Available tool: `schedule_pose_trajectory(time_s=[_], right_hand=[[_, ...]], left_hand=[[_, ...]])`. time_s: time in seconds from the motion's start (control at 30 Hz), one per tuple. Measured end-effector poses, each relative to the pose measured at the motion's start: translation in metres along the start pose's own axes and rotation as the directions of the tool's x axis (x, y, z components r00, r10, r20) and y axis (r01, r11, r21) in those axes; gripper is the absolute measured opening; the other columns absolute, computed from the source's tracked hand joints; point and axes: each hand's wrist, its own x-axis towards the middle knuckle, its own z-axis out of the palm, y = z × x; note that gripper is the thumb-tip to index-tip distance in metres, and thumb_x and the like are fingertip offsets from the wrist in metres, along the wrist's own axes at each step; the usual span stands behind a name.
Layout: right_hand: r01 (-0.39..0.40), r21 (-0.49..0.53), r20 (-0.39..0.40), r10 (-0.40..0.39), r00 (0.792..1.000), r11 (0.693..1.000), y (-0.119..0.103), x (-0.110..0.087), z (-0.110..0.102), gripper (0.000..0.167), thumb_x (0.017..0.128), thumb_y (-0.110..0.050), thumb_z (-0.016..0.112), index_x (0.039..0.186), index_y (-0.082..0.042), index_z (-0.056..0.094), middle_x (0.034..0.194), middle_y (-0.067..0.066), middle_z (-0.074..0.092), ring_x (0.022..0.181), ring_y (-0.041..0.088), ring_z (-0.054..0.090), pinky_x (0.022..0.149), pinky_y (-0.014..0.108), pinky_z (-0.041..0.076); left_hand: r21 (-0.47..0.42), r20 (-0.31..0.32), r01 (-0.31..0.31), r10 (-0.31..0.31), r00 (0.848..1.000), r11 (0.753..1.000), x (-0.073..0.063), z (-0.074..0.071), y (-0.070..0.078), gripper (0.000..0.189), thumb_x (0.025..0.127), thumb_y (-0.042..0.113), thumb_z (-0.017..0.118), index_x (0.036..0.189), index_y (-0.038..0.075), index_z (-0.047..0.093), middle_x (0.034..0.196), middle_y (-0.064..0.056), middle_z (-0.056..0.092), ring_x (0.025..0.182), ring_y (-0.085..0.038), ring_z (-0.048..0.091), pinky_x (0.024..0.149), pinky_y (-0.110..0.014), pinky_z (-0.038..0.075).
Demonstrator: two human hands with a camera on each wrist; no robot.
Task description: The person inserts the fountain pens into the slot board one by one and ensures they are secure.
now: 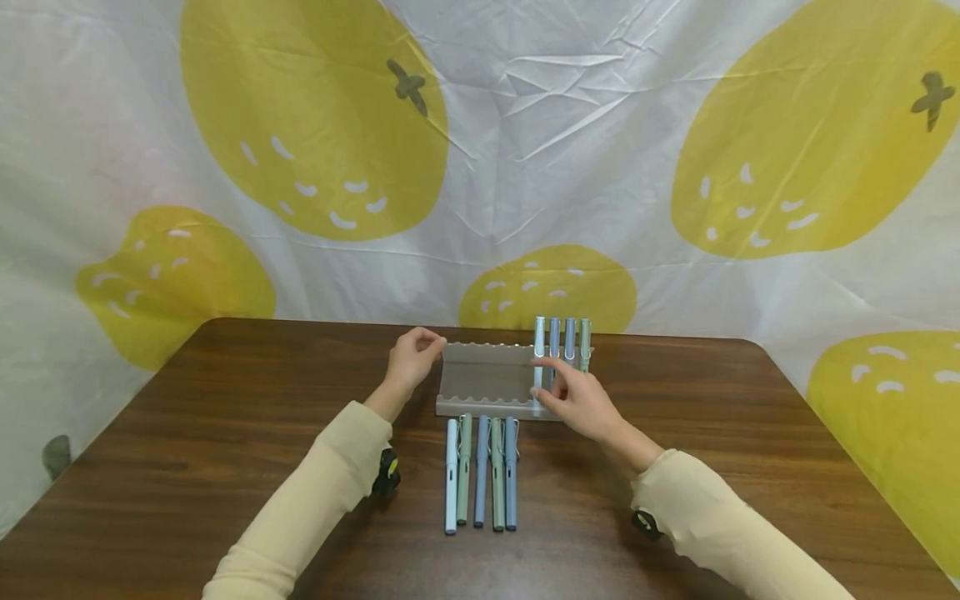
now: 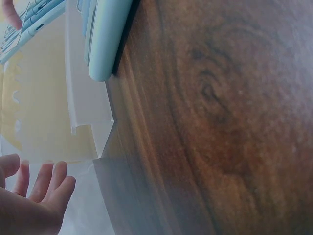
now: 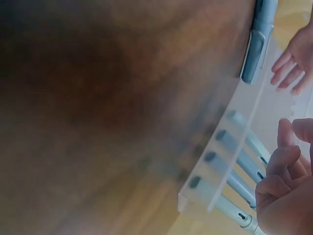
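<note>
A clear pen rack (image 1: pixel 487 407) with scalloped edges stands near the table's far edge. In its right part lean several capped pens: a pale blue pen (image 1: pixel 539 333), two darker blue ones and a green pen (image 1: pixel 585 337). My left hand (image 1: pixel 408 362) pinches the rack's upper left corner between thumb and forefinger, other fingers loosely spread in the left wrist view. At the pale blue pen, my right hand (image 1: pixel 581 402) has thumb and forefinger apart, the other fingers bent; the right wrist view shows nothing gripped. In front of the rack lie several more pens (image 1: pixel 480 475), side by side.
The brown wooden table (image 1: pixel 337 550) ends just behind the rack, against a white cloth (image 1: pixel 510 167) printed with yellow fruit. The row of loose pens lies between my forearms, close to the rack's front lip. Dark wrist devices (image 1: pixel 386 473) sit under both cuffs.
</note>
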Motion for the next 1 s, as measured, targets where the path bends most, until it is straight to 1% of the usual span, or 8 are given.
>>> schedule_pose_trajectory(time_s=[0.1,0.23,0.43,0.6,0.7,0.8,0.87,1.0], right_hand=[[-0.018,0.026,0.029,0.018,0.999,0.999,-0.001,-0.005,0.003,0.038,0.084,-0.016,0.061,0.120,-0.009,0.050,0.052,-0.009,0.047,0.042,0.007,0.042,0.041,0.025,0.034],[-0.064,0.068,0.086,0.058,0.995,0.996,-0.002,-0.011,0.006,0.037,0.084,-0.015,0.060,0.119,-0.006,0.049,0.054,-0.006,0.052,0.047,0.008,0.048,0.042,0.025,0.036],[-0.109,0.099,0.184,0.090,0.979,0.989,-0.009,-0.016,0.010,0.031,0.083,-0.013,0.061,0.111,-0.003,0.053,0.058,-0.004,0.055,0.047,0.011,0.050,0.044,0.026,0.041],[-0.091,0.062,0.236,0.074,0.969,0.994,-0.013,-0.019,0.017,0.027,0.082,-0.017,0.063,0.104,-0.004,0.056,0.057,-0.005,0.055,0.047,0.008,0.050,0.044,0.025,0.041],[-0.080,0.013,0.259,0.074,0.963,0.997,-0.014,-0.020,0.021,0.030,0.082,-0.022,0.063,0.104,-0.003,0.056,0.056,-0.007,0.054,0.046,0.006,0.049,0.044,0.024,0.039],[-0.096,-0.042,0.266,0.104,0.958,0.994,-0.018,-0.021,0.023,0.035,0.082,-0.028,0.063,0.106,-0.004,0.055,0.055,-0.008,0.053,0.045,0.006,0.048,0.041,0.024,0.038],[-0.119,-0.090,0.265,0.139,0.954,0.989,-0.021,-0.021,0.024,0.039,0.080,-0.032,0.063,0.106,-0.005,0.056,0.054,-0.009,0.052,0.044,0.006,0.046,0.039,0.024,0.037],[-0.161,-0.156,0.251,0.197,0.948,0.974,-0.024,-0.021,0.026,0.045,0.077,-0.039,0.065,0.106,-0.007,0.058,0.053,-0.008,0.049,0.045,0.006,0.044,0.037,0.025,0.036]], left_hand=[[0.001,0.005,0.006,-0.006,1.000,1.000,0.000,0.000,0.000,0.018,0.086,0.018,0.058,0.091,0.000,0.059,0.087,-0.014,0.062,0.085,-0.030,0.059,0.074,-0.038,0.044],[0.003,0.009,0.002,-0.002,1.000,1.000,0.000,0.000,0.001,0.018,0.087,0.018,0.058,0.091,0.000,0.059,0.088,-0.014,0.062,0.085,-0.030,0.059,0.074,-0.039,0.044],[0.005,0.015,0.005,-0.005,1.000,1.000,0.000,-0.001,0.000,0.018,0.087,0.018,0.057,0.092,0.001,0.059,0.089,-0.013,0.062,0.084,-0.028,0.059,0.074,-0.039,0.044],[0.005,0.020,0.010,-0.010,1.000,1.000,0.000,-0.001,-0.001,0.019,0.087,0.020,0.057,0.092,0.001,0.059,0.090,-0.013,0.062,0.084,-0.026,0.059,0.075,-0.038,0.044],[0.005,0.019,0.011,-0.011,1.000,1.000,0.000,-0.001,-0.001,0.019,0.087,0.020,0.057,0.092,0.001,0.059,0.090,-0.013,0.062,0.083,-0.026,0.059,0.075,-0.038,0.044],[0.001,0.019,0.013,-0.013,1.000,1.000,0.000,0.000,-0.001,0.019,0.087,0.020,0.057,0.092,0.001,0.059,0.090,-0.013,0.062,0.084,-0.026,0.059,0.075,-0.038,0.044],[-0.002,0.019,0.014,-0.014,1.000,1.000,0.000,0.000,-0.001,0.019,0.087,0.020,0.057,0.092,0.001,0.059,0.090,-0.013,0.062,0.084,-0.027,0.059,0.075,-0.038,0.044],[-0.001,0.018,0.014,-0.014,1.000,1.000,0.000,0.000,-0.001,0.019,0.087,0.020,0.057,0.092,0.001,0.059,0.090,-0.014,0.062,0.084,-0.027,0.059,0.075,-0.038,0.044]])
